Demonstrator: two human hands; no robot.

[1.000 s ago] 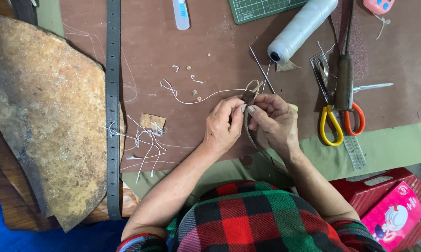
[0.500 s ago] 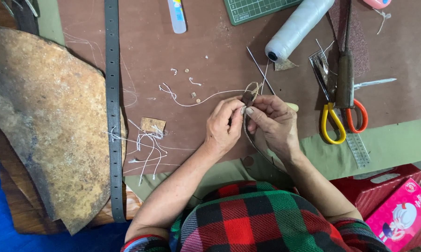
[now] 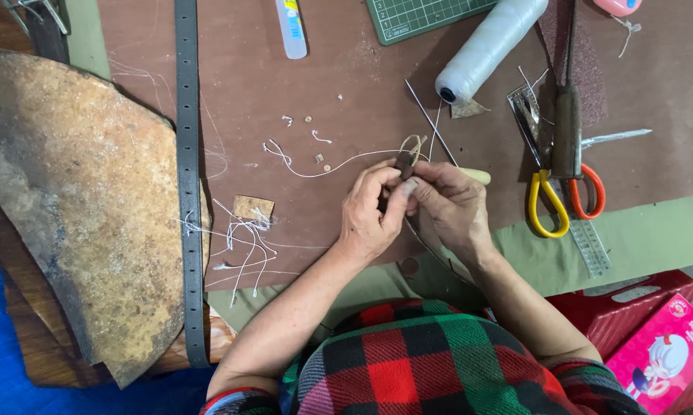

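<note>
**Both hands pinching a small leather piece at mid-table**

Right now, in the head view, both hands are meeting over the brown work mat (image 3: 300, 100), near the middle of the table. The left hand (image 3: 369, 219) is curling its fingers shut around a small dark leather piece (image 3: 402, 163), thumb and forefinger pinching it from the left. The right hand (image 3: 454, 207) is closing in from the other side, fingertips pressing on the same piece, with a pale tool handle (image 3: 478, 176) poking out past its knuckles. A white thread (image 3: 315, 167) is trailing from the piece leftwards across the mat in a loose curve.

Toward the far edge, a white thread spool (image 3: 488, 50) is lying on its side, just beside a green cutting mat (image 3: 419, 14). Near the right edge, yellow-handled scissors (image 3: 545, 204) and orange-handled scissors (image 3: 588, 192) are lying side by side. Over at the left edge, a grey belt strap (image 3: 189, 177) is running along a large tan hide (image 3: 69, 207), with a tangle of thread scraps (image 3: 242, 242) and a small tan leather square (image 3: 252, 207) just beside it.
</note>
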